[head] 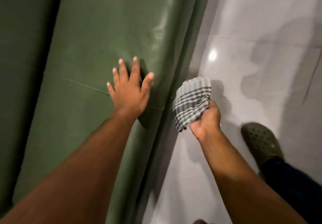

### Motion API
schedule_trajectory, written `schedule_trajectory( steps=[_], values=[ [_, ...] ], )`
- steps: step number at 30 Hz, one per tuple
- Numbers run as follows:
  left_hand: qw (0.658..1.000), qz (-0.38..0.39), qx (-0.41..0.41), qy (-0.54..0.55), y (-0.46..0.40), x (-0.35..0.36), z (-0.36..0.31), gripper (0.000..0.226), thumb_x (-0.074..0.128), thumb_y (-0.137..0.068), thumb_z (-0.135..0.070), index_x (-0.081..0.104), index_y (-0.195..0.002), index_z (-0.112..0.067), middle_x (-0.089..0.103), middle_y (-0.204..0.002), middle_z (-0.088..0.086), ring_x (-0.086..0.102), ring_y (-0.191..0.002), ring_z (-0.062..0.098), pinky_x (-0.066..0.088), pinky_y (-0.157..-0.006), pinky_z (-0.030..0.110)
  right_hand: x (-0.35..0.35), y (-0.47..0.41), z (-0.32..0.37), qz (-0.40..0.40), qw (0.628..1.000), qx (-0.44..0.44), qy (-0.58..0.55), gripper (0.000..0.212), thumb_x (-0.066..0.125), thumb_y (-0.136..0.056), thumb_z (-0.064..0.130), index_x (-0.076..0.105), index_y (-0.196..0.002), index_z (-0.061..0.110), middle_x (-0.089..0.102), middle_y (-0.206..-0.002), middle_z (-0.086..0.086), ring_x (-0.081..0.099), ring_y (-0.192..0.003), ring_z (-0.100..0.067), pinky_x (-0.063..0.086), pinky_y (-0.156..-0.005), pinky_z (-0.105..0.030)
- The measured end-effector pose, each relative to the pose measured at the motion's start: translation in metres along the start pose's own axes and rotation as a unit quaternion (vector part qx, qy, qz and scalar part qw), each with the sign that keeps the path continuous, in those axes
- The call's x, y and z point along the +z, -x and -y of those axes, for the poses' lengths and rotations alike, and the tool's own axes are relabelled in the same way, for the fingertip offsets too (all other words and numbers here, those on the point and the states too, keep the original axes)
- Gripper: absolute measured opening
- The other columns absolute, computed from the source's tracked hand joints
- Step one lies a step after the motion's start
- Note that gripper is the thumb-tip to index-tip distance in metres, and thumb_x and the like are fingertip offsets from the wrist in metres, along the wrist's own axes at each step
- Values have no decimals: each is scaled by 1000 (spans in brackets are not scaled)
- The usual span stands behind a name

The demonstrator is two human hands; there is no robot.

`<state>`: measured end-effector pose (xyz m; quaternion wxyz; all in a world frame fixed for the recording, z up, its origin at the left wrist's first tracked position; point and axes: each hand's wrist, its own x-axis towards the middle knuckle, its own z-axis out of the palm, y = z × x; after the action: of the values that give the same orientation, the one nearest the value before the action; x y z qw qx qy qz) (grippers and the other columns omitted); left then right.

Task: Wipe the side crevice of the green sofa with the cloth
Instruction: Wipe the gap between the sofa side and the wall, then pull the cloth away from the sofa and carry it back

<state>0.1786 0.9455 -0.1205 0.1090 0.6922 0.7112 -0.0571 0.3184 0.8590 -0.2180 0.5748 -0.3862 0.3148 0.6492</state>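
the checked cloth [191,101] is bunched in my right hand [207,119], fingers closed round it, beside the green sofa [97,37]'s side crevice [176,77]. it could skim the fold's lip, being so wadded. my left hand [129,91] presses flat, fingers spread, on glossy, creased leather

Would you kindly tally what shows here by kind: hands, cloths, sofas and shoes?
Hands: 2, the left hand flat on the sofa, the right hand gripping the cloth
Cloths: 1, the checked cloth
Sofas: 1, the green sofa
Shoes: 1 clearly seen, the green clog on the floor
Total: 5
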Motion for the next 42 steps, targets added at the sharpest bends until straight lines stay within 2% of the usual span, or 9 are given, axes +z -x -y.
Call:
schedule_trajectory(
  steps=[3,9,13,17,23,26,30,35,42],
  values=[
    [988,8,-126,87,31,-54,13,68,32,-97,-62,14,-157,-34,4,-168,9,6,-155,33,9,-120,60,41,58,36,42,997,24,58,48,31,-96,32,64,-121,7,68,-123,-18,63,-114,-36,45,-105,-54],
    [946,-36,-258,193,129,-167,46,71,32,-96,-65,12,-157,-36,2,-169,4,2,-155,26,7,-122,55,134,179,20,151,963,101,198,49,29,-96,30,56,-131,7,59,-136,-18,59,-121,-34,43,-107,-53],
    [891,-88,-386,222,239,-221,98,72,32,-95,-66,12,-157,-35,2,-169,5,2,-155,27,8,-122,55,174,266,-49,238,900,175,319,51,33,-96,33,51,-135,6,54,-141,-18,53,-128,-35,38,-111,-55],
    [821,-152,-505,216,383,-266,155,74,36,-95,-67,15,-157,-33,4,-168,7,5,-155,29,9,-122,55,173,369,-148,309,806,250,438,51,35,-94,32,51,-135,6,57,-138,-18,56,-125,-34,41,-108,-55],
    [688,-217,-661,205,635,-292,194,78,32,-93,-70,17,-157,-28,8,-167,12,9,-154,34,14,-120,58,88,551,-276,382,639,334,578,62,52,-75,31,54,-131,4,65,-126,-14,65,-112,-30,52,-97,-48],
    [600,-219,-740,210,754,-270,185,80,29,-92,-72,15,-158,-28,7,-167,12,9,-154,35,13,-120,58,26,621,-323,389,554,382,630,41,44,-88,31,66,-114,8,72,-112,-12,69,-98,-27,55,-89,-44],
    [486,-208,-817,231,880,-219,155,82,24,-91,-75,10,-158,-29,5,-168,11,6,-154,35,11,-122,56,-62,694,-374,382,456,419,686,43,35,-95,31,70,-103,8,77,-100,-11,68,-97,-29,51,-93,-45],
    [419,-190,-852,251,950,-161,138,81,26,-93,-72,9,-158,-28,3,-168,10,5,-154,35,10,-122,54,-154,728,-426,380,351,423,744,43,34,-97,35,69,-106,11,76,-105,-12,68,-100,-30,50,-93,-45],
    [391,-159,-865,271,968,-49,155,81,27,-94,-69,10,-159,-25,4,-168,13,4,-155,34,10,-123,52,-277,679,-504,347,241,394,816,42,44,-94,39,64,-121,14,74,-112,-10,66,-109,-30,51,-96,-45]
  ],
)
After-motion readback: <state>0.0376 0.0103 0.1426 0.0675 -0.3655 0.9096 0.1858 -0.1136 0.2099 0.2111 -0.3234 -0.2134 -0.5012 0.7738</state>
